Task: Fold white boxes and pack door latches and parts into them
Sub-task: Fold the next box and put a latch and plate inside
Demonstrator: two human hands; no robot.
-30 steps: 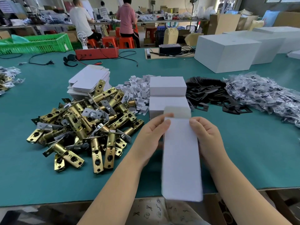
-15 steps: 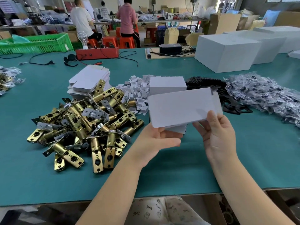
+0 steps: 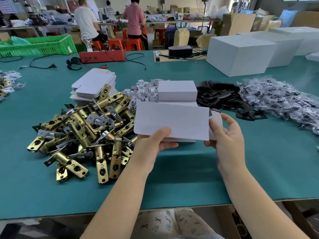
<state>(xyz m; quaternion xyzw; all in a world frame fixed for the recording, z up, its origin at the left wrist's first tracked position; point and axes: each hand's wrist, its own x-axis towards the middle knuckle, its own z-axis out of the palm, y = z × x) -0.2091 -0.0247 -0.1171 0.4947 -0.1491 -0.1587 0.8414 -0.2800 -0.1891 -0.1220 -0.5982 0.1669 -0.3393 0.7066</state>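
I hold a flat white box blank (image 3: pixel 172 120) crosswise above the green table (image 3: pixel 181 173). My left hand (image 3: pixel 153 147) grips its lower edge near the middle. My right hand (image 3: pixel 226 135) is at its right end, thumb pressing on the end flap, fingers spread behind. A heap of brass door latches (image 3: pixel 82 133) lies to the left. Behind it is a stack of flat box blanks (image 3: pixel 93 87). Folded white boxes (image 3: pixel 177 90) stand stacked just behind the blank.
Small white card inserts (image 3: pixel 144 91) lie beside the folded boxes. Black plates (image 3: pixel 224 99) and bagged parts (image 3: pixel 279 100) spread to the right. Large white cartons (image 3: pixel 241 54) stand at the back right, a red device (image 3: pixel 103 56) and green crate (image 3: pixel 38 45) at the back left. Two people work at far benches.
The blank went from lengthwise in both hands to crosswise. It now sits lower, and my right hand has shifted to its right end flap.
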